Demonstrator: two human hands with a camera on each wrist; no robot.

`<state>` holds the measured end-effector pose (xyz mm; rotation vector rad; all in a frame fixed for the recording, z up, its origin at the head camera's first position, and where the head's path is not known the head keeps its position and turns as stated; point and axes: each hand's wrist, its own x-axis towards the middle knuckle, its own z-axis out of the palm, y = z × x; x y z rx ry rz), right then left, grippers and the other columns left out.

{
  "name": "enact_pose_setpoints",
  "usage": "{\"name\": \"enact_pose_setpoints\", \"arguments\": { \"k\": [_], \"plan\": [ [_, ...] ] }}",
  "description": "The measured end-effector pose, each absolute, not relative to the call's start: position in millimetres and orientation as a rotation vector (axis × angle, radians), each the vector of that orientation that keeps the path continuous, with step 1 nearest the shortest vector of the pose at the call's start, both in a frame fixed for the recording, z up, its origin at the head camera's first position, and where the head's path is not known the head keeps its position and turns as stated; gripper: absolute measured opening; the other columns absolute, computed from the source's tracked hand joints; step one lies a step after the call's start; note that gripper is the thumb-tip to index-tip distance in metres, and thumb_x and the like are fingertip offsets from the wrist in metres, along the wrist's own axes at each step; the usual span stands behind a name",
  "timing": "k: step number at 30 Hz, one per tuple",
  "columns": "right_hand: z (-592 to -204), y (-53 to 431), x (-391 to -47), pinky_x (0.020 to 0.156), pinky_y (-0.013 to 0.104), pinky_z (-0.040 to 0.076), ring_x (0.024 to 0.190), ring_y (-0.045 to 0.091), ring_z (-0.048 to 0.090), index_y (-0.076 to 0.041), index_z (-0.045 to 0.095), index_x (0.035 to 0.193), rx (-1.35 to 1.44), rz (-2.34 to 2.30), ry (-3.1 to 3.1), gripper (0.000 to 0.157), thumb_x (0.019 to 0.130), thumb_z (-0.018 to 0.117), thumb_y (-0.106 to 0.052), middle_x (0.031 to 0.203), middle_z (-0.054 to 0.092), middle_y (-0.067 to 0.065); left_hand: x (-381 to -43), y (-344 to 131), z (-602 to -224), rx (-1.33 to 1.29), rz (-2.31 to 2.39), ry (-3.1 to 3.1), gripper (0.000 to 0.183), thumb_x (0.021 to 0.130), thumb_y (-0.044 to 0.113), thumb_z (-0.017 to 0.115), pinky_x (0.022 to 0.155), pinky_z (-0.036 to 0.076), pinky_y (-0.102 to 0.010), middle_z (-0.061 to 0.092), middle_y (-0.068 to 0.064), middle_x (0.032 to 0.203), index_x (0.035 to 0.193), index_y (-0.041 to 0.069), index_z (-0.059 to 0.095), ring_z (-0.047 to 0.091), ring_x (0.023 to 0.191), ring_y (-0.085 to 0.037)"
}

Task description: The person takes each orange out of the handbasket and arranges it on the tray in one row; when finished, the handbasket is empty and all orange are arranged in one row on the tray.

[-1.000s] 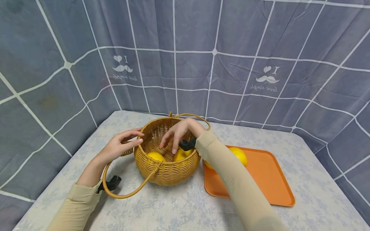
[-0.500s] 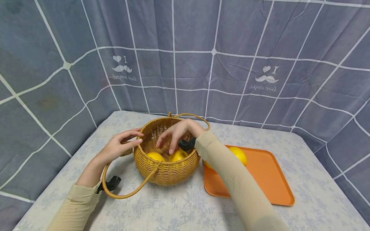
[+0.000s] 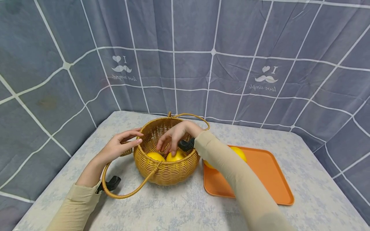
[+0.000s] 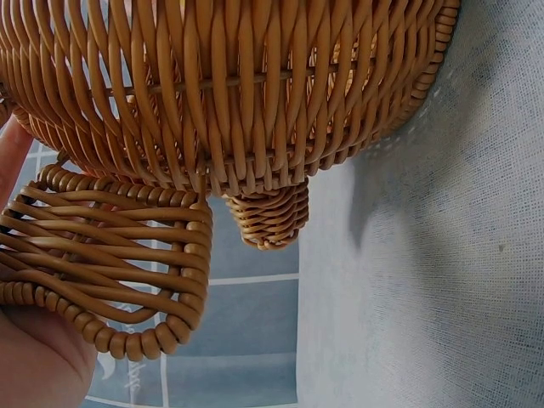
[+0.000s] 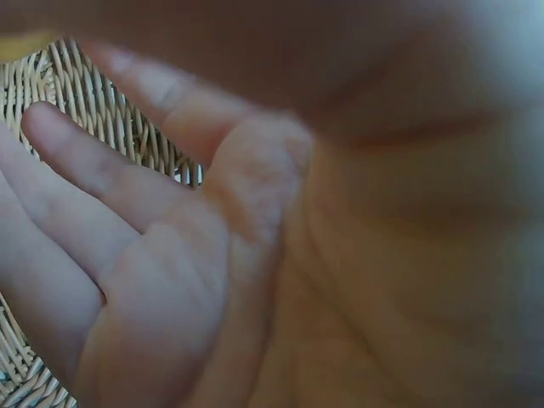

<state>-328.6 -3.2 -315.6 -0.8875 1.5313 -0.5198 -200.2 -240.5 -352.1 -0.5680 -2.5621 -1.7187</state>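
Note:
The round wicker basket stands on the table, with two round yellow fruits inside near its front wall: a left fruit and a right fruit. My left hand holds the basket at its left rim, thumb and fingertips over the edge. In the left wrist view a woven wicker ear on the basket's side lies against the palm. Inside the basket, my right hand hangs with fingers pointing down, fingertips right at the right fruit. The right wrist view shows its palm with nothing in it.
An orange tray lies right of the basket, under my right forearm, with yellow fruit on it, partly hidden by the sleeve. A looped basket handle hangs out over my left wrist. A grey-blue checked curtain closes off the back.
The right fruit has shifted left, close beside the other one. My right hand moved slightly left and then lower over it. My left hand has stayed at the rim.

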Motion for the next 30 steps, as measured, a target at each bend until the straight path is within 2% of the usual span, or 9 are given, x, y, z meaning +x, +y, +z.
{"name": "enact_pose_setpoints", "arguments": {
  "k": [8,18,30],
  "plan": [
    [-318.9,-5.7,-330.4,0.099,0.028,0.040,0.131,0.028,0.039,0.003,0.037,0.139,-0.896,-0.495,1.534,0.065,0.079,0.055,0.021,0.143,0.037,0.016,-199.9,-240.1,-352.1,-0.569,-1.702,-2.565,0.035,0.094,0.028,0.060,0.085,0.047,-0.024,0.036,-0.005,0.147,0.122,0.008,0.059,0.039,0.130,-0.029],
    [-321.1,-3.7,-333.0,0.103,0.026,0.034,0.131,0.016,0.038,0.001,0.038,0.141,-0.995,-0.414,1.550,0.064,0.082,0.060,0.015,0.144,0.041,0.012,-199.0,-239.9,-352.6,-0.582,-1.710,-2.556,0.034,0.094,0.026,0.060,0.085,0.047,-0.023,0.036,-0.006,0.147,0.122,0.006,0.059,0.039,0.130,-0.029],
    [-319.9,-0.4,-330.9,0.087,0.029,0.047,0.124,0.018,0.044,-0.002,0.043,0.136,-0.938,-0.385,1.600,0.058,0.083,0.064,0.008,0.134,0.050,0.010,-198.9,-239.0,-353.9,-0.581,-1.711,-2.551,0.035,0.094,0.025,0.060,0.084,0.048,-0.024,0.036,-0.008,0.147,0.122,0.005,0.059,0.040,0.129,-0.030]
  ]
}}
